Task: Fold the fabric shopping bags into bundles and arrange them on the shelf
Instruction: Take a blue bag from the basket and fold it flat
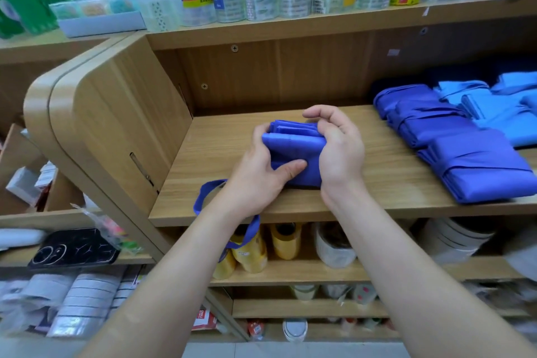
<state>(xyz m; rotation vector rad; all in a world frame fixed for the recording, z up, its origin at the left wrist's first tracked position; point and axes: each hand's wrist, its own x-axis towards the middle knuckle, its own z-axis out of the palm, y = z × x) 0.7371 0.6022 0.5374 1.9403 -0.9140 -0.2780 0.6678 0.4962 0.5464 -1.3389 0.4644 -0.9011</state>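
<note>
Blue folded bag was gripped by left hand and right hand on shelf; handle loop partly hidden beneath left forearm.

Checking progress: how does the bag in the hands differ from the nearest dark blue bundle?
Left hand and right hand grip the held bag; the front bundle lies untouched. The held bag's handle hangs loose off the shelf; the bundle's is wrapped around it. Both are dark blue.

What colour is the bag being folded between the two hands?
Royal blue, plain with no pattern, as the bag shows in the head view, the only view.
</note>
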